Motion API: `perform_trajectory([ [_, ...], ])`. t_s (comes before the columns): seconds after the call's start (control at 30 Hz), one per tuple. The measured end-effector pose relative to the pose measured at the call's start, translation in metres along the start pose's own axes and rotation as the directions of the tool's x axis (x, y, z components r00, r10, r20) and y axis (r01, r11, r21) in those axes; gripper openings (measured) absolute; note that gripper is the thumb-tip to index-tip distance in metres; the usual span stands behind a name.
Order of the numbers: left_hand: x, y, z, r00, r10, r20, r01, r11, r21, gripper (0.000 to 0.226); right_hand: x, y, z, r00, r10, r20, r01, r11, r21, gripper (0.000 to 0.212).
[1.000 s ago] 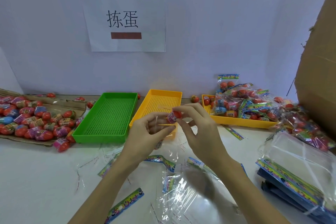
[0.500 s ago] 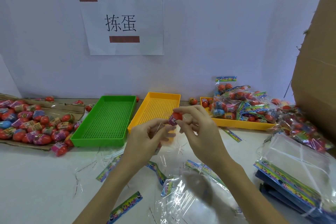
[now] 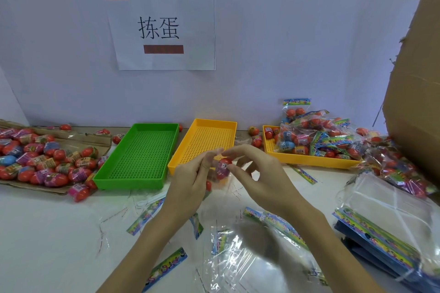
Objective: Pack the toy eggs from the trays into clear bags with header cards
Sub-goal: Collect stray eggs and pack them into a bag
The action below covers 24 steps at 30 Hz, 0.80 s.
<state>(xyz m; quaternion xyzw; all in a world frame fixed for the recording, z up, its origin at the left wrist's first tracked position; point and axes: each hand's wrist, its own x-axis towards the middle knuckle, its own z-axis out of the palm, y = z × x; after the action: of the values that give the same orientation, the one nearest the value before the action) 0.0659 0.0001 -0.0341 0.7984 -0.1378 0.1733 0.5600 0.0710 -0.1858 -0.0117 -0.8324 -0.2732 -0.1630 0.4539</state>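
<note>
Light's bright and even on my feed, soft, w/ only faint shadows on the table (image 3: 47, 233). Wall (image 3: 285, 31) reads w/ a bluish-lilac cast. Wide-angle bend at the edges: cardboard box (image 3: 416, 102) at right leans in. Clear bags (image 3: 250, 264) at bottom center are smeared, w/ glare streaks. Sign (image 3: 164, 28) is sharp.

the white paper sign (image 3: 164, 28) taped to the wall reads "拣蛋" in large black characters. the toy egg (image 3: 223, 168) held between the hands bears a small white label with dark print that looks like a "6". print on the header cards and other egg wrappers is too small to read.
</note>
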Motion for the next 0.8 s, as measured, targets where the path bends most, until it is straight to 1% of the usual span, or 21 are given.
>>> perform_trajectory([
  [0.03,-0.0001,0.0006,0.0001,1.0,0.011,-0.007,-0.01,1.0,0.024,0.044,-0.0002,-0.0004,0.0001,1.0,0.014,0.014,-0.015,1.0,0.018,0.021],
  [0.1,-0.0001,0.001,0.0,1.0,0.024,-0.003,-0.024,1.0,0.018,0.04,-0.0005,-0.001,-0.0003,0.999,0.028,0.045,-0.03,0.999,0.04,0.015],
  [0.17,0.0001,0.0005,-0.0011,0.999,0.041,0.011,-0.041,0.999,0.018,0.038,-0.0009,-0.0016,-0.001,0.995,0.036,0.094,-0.039,0.999,0.036,0.018],
  [0.23,-0.0014,-0.0008,-0.0023,0.996,0.081,0.037,-0.084,0.994,0.064,0.036,-0.0018,-0.0023,0.0,0.989,0.052,0.141,-0.058,0.998,0.038,0.023],
  [0.33,-0.0018,-0.0036,-0.0024,0.992,0.126,0.034,-0.129,0.981,0.146,0.04,-0.0023,-0.0036,0.0014,0.984,0.091,0.153,-0.102,0.993,0.066,0.019],
  [0.4,0.0005,-0.0038,-0.0021,0.993,0.118,0.001,-0.116,0.982,0.148,0.037,-0.002,-0.0038,0.001,0.983,0.107,0.147,-0.12,0.989,0.082,0.017],
  [0.47,0.0019,-0.0024,-0.001,0.996,0.085,-0.007,-0.084,0.991,0.109,0.035,-0.001,-0.0042,0.0001,0.982,0.114,0.149,-0.129,0.987,0.094,0.013],
  [0.57,0.0013,0.0,0.0002,0.999,0.033,0.016,-0.034,0.998,0.047,0.042,-0.0012,-0.0052,0.0012,0.983,0.113,0.147,-0.127,0.988,0.092,0.005],
  [0.73,-0.0002,0.0032,0.0034,0.999,-0.003,0.038,0.004,1.0,-0.014,0.046,-0.003,-0.0042,0.0025,0.988,0.1,0.117,-0.109,0.991,0.073,0.006],
  [0.8,0.0001,0.0051,0.004,0.998,-0.04,0.056,0.041,0.999,-0.022,0.052,-0.0037,-0.0044,0.0051,0.993,0.084,0.079,-0.089,0.994,0.061,0.008],
])
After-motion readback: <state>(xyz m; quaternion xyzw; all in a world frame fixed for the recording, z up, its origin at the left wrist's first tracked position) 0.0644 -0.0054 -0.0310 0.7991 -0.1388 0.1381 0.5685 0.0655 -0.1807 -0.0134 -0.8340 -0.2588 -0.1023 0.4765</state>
